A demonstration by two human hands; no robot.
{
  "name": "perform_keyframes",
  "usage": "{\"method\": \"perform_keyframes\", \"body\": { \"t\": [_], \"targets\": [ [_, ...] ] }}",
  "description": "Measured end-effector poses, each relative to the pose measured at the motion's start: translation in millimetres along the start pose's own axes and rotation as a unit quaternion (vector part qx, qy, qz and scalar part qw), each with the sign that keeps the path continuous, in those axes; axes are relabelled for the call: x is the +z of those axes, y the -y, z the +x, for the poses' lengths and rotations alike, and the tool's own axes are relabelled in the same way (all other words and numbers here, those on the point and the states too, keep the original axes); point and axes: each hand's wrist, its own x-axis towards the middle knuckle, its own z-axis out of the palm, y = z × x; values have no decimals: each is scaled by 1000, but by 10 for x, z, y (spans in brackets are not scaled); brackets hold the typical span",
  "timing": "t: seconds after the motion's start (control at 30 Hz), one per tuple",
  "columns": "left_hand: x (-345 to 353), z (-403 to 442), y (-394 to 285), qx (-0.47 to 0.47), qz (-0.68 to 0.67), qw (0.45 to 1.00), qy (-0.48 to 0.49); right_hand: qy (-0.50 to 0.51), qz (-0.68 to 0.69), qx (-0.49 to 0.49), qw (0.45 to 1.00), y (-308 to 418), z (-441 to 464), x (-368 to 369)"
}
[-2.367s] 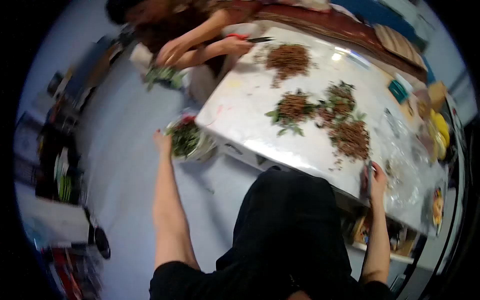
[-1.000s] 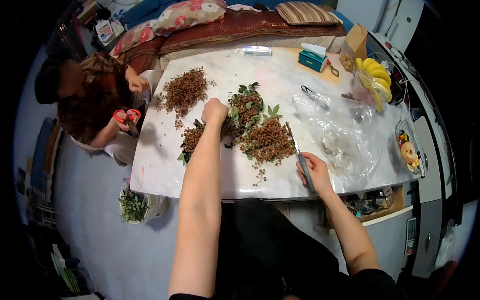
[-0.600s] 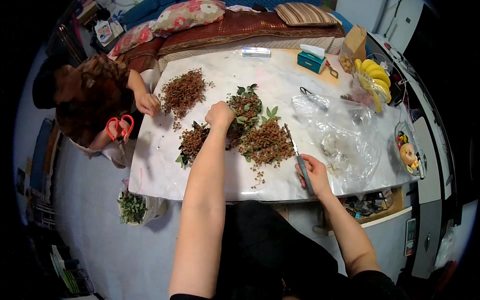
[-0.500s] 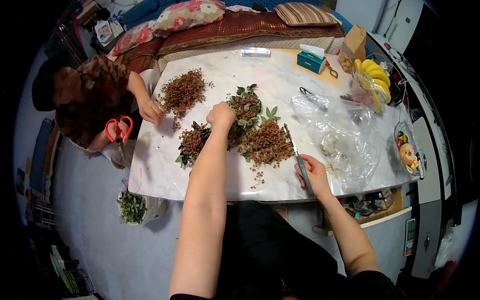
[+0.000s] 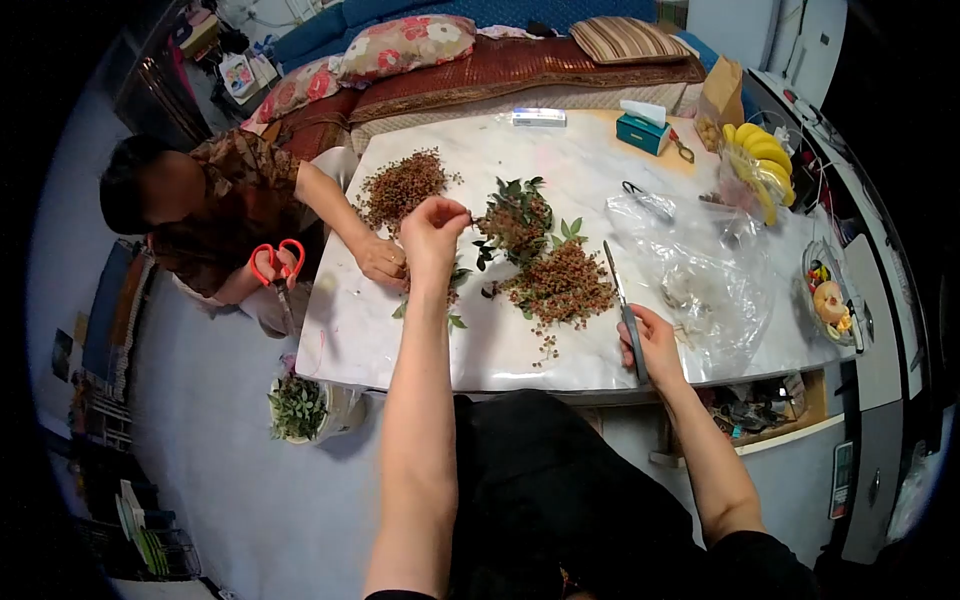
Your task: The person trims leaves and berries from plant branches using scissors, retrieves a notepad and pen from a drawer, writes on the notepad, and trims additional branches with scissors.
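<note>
My left hand (image 5: 430, 238) is closed in a pinch above the table. At its fingertips is the stem end of a leafy berry sprig (image 5: 515, 218), slightly blurred, with reddish-brown clusters like Sichuan peppercorns. In my right hand (image 5: 655, 345) is a knife (image 5: 631, 325) with a grey handle, blade pointing away from me. Left of the blade lies a heap of berry clusters (image 5: 563, 285). Another sprig (image 5: 455, 300) is partly hidden behind my left forearm, beside a co-worker's hand (image 5: 383, 262).
The co-worker's other hand holds red-handled scissors (image 5: 277, 265). A berry pile (image 5: 402, 188) lies at the table's far left. Plastic bags (image 5: 700, 280), a tissue box (image 5: 642, 133), bananas (image 5: 765, 150) and a fruit bowl (image 5: 830, 300) occupy the right. A leaf-filled bucket (image 5: 345, 408) stands on the floor.
My left hand has turned from a fist over the clusters to a pinch at the sprig's stem. The co-worker's hand has reached towards the near-left sprig. My view has shifted slightly left.
</note>
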Motion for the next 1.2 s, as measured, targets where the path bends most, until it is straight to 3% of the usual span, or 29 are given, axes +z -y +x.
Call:
{"method": "perform_keyframes", "body": {
  "t": [0.13, 0.2, 0.33, 0.6, 1.2],
  "targets": [
    [12, -258, -10, -20, -75, 995, -62, 67, 26, -8, 997, 163, -213, 148],
    [35, -350, -51, -36, -83, 994, -59, 141, 88, 12, 986, 306, -317, 275],
    [62, -459, -188, -73, -159, 983, -55, 207, 69, 42, 975, 554, -432, 453],
    [109, -611, -302, -38, -167, 985, -38, 210, 87, 69, 971, 610, -379, 691],
    [283, -769, -405, 10, -208, 977, -46, 176, 82, 7, 981, 555, -400, 661]
  ]
}}
